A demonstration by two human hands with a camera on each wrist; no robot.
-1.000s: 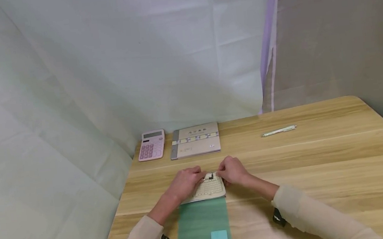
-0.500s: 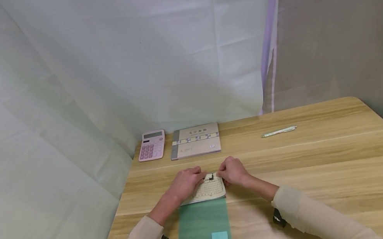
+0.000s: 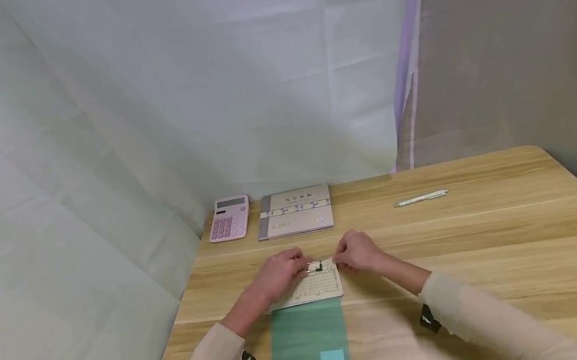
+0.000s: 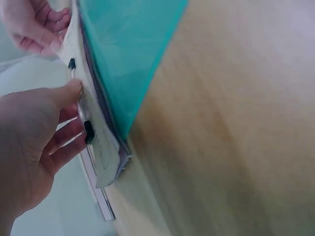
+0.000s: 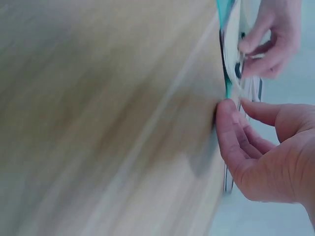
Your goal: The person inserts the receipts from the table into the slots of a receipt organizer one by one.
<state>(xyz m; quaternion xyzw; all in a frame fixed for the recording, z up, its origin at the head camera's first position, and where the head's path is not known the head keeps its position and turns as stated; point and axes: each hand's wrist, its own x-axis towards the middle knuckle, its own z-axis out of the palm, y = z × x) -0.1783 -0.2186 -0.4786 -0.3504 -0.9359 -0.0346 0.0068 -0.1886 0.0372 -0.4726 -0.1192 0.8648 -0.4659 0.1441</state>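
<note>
A stack of cream sheets printed with a grid lies over the top part of a translucent green folder. At the sheets' top edge sits a metal clip with black ends. My left hand pinches this clip, thumb on the near face and fingers behind it in the left wrist view. My right hand pinches the top right corner of the sheets between thumb and fingertips. The hands partly hide the top edge of the stack. A light blue label marks the folder's lower right.
A pink calculator and a grey-and-beige booklet lie at the back left of the wooden table. Farther right is a pale pen. Light cloth hangs behind the table.
My right hand has shifted slightly right and up, and the sheets' right corner has spread outward with it. My left hand stays at the clip.
</note>
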